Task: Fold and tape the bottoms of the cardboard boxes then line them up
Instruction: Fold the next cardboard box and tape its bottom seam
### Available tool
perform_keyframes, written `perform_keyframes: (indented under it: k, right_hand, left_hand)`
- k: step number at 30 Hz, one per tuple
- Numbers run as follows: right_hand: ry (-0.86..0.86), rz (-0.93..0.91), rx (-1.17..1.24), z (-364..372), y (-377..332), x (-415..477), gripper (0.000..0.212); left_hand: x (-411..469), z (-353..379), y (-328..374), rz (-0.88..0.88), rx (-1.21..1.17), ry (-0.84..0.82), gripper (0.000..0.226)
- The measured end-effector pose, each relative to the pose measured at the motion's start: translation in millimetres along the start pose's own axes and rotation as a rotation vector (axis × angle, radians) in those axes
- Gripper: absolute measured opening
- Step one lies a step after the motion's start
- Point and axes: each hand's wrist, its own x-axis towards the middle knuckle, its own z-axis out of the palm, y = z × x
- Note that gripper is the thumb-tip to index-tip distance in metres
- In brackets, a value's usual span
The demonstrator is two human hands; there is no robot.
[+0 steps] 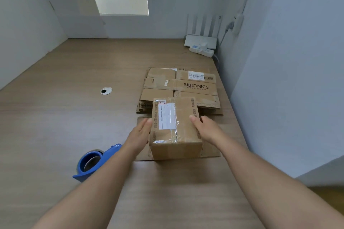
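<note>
Tape crosses the small brown cardboard box [175, 126] on a flat cardboard sheet [210, 152] on the wooden desk [74, 80], your left hand [141, 132] and right hand [206, 128] pressing straight-fingered against its sides, so lining up seems next: slide it squarely aside.

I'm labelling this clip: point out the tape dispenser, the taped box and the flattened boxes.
tape dispenser [87, 157]: head view, blue ring.
taped box [183, 126]: head view, top face.
flattened boxes [195, 86]: head view, printed panel.
</note>
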Motion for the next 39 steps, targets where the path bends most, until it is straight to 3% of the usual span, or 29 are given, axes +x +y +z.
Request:
perform_keyframes:
  k: [5, 9, 13, 15, 18, 22, 25, 30, 34, 39]
  right_hand:
    - [-0.061, 0.009, 0.074, 10, 12, -19, 0.021]
    - [-0.094, 0.061, 0.026, 3, 26, -49, 0.046]
    - [-0.003, 0.015, 0.009, -15, 22, -63, 0.039]
    - [0.061, -0.039, 0.064, -29, 17, -72, 0.037]
    - [0.151, -0.193, 0.200, -48, 15, -85, 0.029]
    - [0.157, -0.280, 0.228, -44, 29, -88, 0.070]
    - [0.052, -0.162, 0.393, -26, 40, -91, 0.055]
    - [0.007, 0.003, 0.517, -6, 50, -97, 0.028]
    - [-0.024, 0.114, 0.618, 13, 49, -100, 0.019]
    - [0.045, 0.111, 0.579, 15, 40, -93, 0.027]
  left_hand:
    - [-9, 17, 3, 0.048, 0.132, -0.034, 0.045]
    - [-15, 18, -7, 0.014, 0.331, -0.071, 0.052]
    - [-23, 21, 6, 0.144, 0.344, -0.072, 0.038]
    - [-26, 19, 15, 0.231, 0.208, -0.069, 0.030]
    - [-37, 10, 22, 0.346, -0.100, -0.098, 0.035]
    - [-47, -1, 14, 0.226, -0.379, -0.123, 0.049]
    - [-59, 2, -2, 0.152, -0.241, -0.133, 0.070]
    - [-68, 4, -37, 0.209, 0.059, -0.137, 0.052]
    - [-72, -3, -57, 0.045, 0.160, -0.049, 0.015]
    - [-73, -17, -45, 0.092, -0.059, -0.090, 0.050]
